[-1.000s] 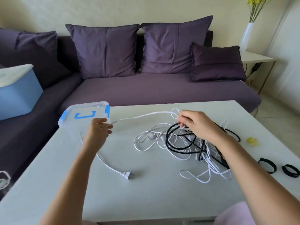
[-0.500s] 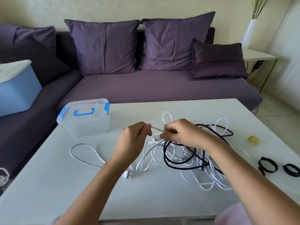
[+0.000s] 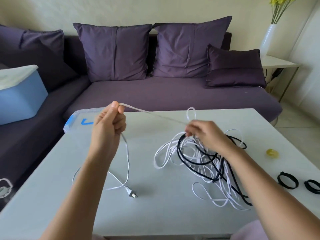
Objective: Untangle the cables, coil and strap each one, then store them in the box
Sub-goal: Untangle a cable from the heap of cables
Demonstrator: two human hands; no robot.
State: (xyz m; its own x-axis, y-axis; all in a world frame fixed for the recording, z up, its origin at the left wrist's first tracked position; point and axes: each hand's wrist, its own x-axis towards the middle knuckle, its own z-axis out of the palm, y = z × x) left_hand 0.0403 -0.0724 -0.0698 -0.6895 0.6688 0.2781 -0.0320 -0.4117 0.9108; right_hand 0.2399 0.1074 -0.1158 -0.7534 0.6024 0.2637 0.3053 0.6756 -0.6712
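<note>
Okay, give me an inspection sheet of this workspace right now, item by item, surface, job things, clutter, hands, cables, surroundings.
Surface: white table, mostly bare near the person.
Job's things: clear box with blue latches at the far left corner, lid on, partly hidden by the left hand; two black straps at the right edge.
Clutter: small yellow object on the right side.
Hands: left hand raised, fisted on the white cable; right hand pinching the same cable at the tangle.
Cables: white cable taut between the hands, its plug lying free; black cable tangled with white loops.
Surroundings: purple sofa, blue bin, white vase on a side table.
</note>
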